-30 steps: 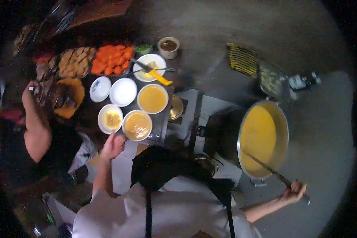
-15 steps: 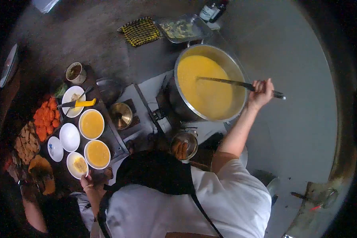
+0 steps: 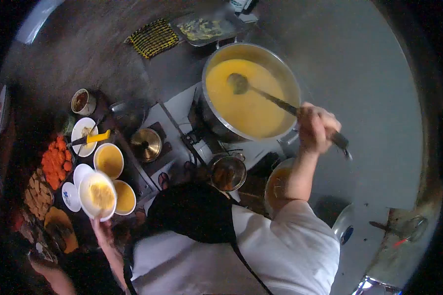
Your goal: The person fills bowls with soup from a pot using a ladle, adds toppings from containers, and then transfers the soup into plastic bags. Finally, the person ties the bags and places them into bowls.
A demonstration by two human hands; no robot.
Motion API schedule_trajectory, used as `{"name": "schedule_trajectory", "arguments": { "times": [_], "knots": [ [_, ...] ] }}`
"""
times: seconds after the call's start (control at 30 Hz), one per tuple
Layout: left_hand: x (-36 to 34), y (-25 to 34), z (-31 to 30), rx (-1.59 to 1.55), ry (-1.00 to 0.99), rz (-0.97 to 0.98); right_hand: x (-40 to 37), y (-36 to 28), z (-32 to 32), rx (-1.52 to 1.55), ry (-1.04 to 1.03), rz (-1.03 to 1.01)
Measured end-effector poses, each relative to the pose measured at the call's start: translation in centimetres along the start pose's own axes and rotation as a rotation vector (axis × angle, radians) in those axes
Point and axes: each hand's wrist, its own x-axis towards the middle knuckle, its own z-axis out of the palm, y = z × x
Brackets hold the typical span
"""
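My right hand is wrapped round the long dark handle of a ladle. The ladle's bowl-shaped head shows over the yellow soup inside a large metal pot. On the left, my left hand grips the near rim of a white bowl with pale yellow food in it. That bowl is lifted and overlaps two bowls behind it in view: a soup-filled bowl and a white bowl. Another filled bowl stands just beyond them.
A yellow-handled knife lies across a white plate. Nearby are orange pieces, brown pieces and a small cup. Behind the pot sit a tray and a woven cloth. Another person's arm reaches in at lower left.
My left hand has raised the white bowl up from among the others. The ladle has come up, so its head now shows, and my right hand has moved slightly nearer my body.
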Motion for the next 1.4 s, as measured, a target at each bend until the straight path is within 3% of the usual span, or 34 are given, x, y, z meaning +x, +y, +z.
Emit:
{"name": "schedule_trajectory", "arguments": {
  "times": [0.03, 0.1, 0.13, 0.2, 0.23, 0.33, 0.63, 0.83, 0.9, 0.97, 1.03, 1.1, 1.17, 1.2, 1.3, 1.4],
  "knots": [
    [-0.4, 2.2, 4.3, 0.077, -0.016, -0.063, -0.7, 1.1, -0.1, -0.005, 0.012, -0.006],
    [3.7, 1.4, 8.9, 0.034, -0.205, -0.074, -2.3, 3.2, -0.6, 0.062, 0.318, 0.188],
    [4.7, 1.6, 12.3, -0.003, -0.279, -0.083, -2.8, 3.9, -1.3, 0.06, 0.327, 0.18],
    [6.2, 2.1, 18.8, -0.024, -0.455, -0.096, -3.6, 4.6, -2.9, 0.117, 0.614, 0.205],
    [7.5, 1.8, 21.1, -0.033, -0.526, -0.125, -3.5, 4.1, -3.7, 0.114, 0.624, 0.195],
    [7.9, 2.8, 29.6, -0.001, -0.669, -0.108, -3.7, 1.1, -6.5, 0.124, 0.922, 0.198],
    [9.7, 0.2, 44.7, 0.179, -0.858, -0.095, -3.4, -8.7, -11.9, 0.032, 1.129, -0.028],
    [8.5, -4.8, 50.7, 0.181, -0.857, -0.067, -2.6, -13.5, -13.5, 0.214, 1.043, -0.224],
    [8.1, -6.0, 52.0, 0.187, -0.879, -0.123, -2.5, -14.5, -13.7, 0.369, 0.901, -0.264],
    [7.8, -7.6, 53.5, 0.126, -0.898, -0.213, -2.6, -15.1, -13.3, 0.337, 0.872, -0.261],
    [6.8, -8.0, 54.2, 0.108, -0.916, -0.25, -2.8, -15.6, -12.5, 0.326, 0.703, -0.227],
    [6.0, -8.3, 54.7, 0.107, -0.918, -0.254, -3.3, -15.5, -11.8, 0.256, 0.718, -0.255],
    [5.7, -8.3, 54.8, 0.114, -0.921, -0.242, -3.8, -15.6, -11.5, 0.289, 0.386, -0.339],
    [5.8, -8.3, 54.8, 0.116, -0.954, -0.242, -4.0, -15.8, -11.6, 0.27, 0.335, -0.379],
    [6.4, -8.4, 54.4, 0.077, -0.988, -0.254, -4.0, -16.8, -11.5, 0.29, 0.3, -0.515],
    [7.2, -8.4, 53.5, -0.005, -0.981, -0.262, -3.8, -16.9, -11.3, 0.25, 0.362, -0.511]
  ]
}}
